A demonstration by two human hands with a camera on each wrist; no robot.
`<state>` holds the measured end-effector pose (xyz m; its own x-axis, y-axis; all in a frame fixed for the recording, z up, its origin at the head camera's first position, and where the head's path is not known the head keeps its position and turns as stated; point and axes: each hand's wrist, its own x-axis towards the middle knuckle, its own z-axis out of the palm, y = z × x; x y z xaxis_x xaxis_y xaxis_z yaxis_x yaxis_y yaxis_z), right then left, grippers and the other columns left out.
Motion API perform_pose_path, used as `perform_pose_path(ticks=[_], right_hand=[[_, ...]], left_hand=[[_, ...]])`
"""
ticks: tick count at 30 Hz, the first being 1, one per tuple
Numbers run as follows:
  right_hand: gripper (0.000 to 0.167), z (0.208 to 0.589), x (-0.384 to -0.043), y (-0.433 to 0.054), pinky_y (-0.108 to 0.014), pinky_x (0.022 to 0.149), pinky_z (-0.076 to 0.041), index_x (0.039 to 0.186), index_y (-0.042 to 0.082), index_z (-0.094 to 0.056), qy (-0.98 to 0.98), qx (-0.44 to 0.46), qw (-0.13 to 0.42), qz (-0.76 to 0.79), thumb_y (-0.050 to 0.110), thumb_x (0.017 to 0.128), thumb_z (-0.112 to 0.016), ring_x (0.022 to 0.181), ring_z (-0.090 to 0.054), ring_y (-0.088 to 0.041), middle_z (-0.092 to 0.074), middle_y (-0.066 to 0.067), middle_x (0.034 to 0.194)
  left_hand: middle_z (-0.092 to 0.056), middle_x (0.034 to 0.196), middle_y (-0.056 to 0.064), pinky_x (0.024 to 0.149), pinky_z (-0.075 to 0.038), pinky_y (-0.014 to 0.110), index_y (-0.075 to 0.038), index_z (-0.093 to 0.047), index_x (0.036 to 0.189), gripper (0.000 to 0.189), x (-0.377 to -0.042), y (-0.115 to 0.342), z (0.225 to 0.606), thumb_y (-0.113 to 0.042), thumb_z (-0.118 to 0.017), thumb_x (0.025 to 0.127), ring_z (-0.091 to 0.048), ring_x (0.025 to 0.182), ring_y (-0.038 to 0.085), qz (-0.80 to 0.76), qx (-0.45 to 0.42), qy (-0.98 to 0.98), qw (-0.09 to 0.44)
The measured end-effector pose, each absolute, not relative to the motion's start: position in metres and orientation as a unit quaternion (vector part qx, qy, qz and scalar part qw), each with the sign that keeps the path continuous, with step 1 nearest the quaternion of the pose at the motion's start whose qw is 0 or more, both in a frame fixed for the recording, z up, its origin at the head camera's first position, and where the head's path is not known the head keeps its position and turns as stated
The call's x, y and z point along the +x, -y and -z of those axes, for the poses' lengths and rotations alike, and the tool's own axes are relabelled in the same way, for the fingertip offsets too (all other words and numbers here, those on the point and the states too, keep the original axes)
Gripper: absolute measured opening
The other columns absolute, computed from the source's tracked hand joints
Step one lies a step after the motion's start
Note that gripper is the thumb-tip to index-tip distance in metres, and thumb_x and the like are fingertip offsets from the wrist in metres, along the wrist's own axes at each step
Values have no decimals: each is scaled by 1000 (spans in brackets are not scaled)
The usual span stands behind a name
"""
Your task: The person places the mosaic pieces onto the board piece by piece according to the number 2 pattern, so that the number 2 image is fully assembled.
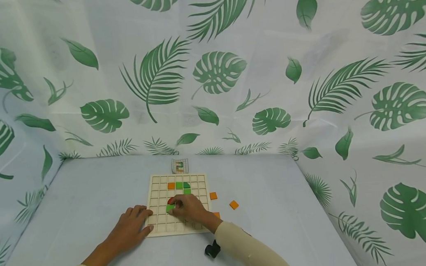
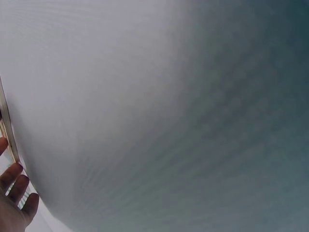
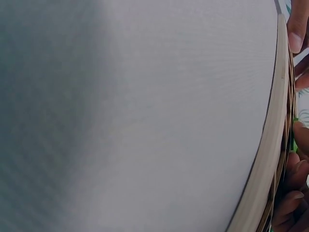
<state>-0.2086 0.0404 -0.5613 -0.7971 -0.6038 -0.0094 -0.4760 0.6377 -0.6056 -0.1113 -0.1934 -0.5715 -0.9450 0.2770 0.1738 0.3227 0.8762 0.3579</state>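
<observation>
A pale wooden grid board (image 1: 160, 227) lies on the table. My left hand (image 1: 130, 226) rests at its left edge, fingers extended, with thumb and fingertips at the rim; the left wrist view catches those fingers (image 2: 18, 186) at the lower left. Over the middle of the board, my right hand (image 1: 190, 208) pinches a green tile (image 1: 170, 208) between thumb and index finger. Just above that tile a red piece (image 1: 170, 200) shows, partly covered by the fingers. Farther up the grid sit an orange square (image 1: 171, 185), green squares (image 1: 179, 185) and a dark green rounded piece (image 1: 186, 185).
Loose orange tiles (image 1: 233, 205) lie right of the board, one partly behind the right wrist. A small pattern card (image 1: 180, 166) stands at the board's far edge. Near the right sleeve is a small black object (image 1: 212, 249). Leaf-print cloth (image 1: 223, 120) walls the table's back and sides.
</observation>
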Motion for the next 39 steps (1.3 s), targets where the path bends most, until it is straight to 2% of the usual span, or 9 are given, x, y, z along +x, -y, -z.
perform_pose_path(ticks=[32,39], right_hand=[[23,558,-208,-41,-17,62,-42,108,15,-74,-900,-295,121,298,31,91,-76,66,-49,2,-60,13,76],[23,556,-211,-45,-17,66,-44,112,16,-73,-892,-313,129,299,28,93,-73,71,-51,1,-61,13,80]], left_hand=[[-58,126,13,87,-49,54,-14,-63,125,41,-111,194,573,-35,-73,91,-56,112,33,190,-160,966,69],[-58,127,12,89,-48,53,-15,-62,126,41,-111,195,574,-35,-73,91,-56,113,33,189,-160,966,67]])
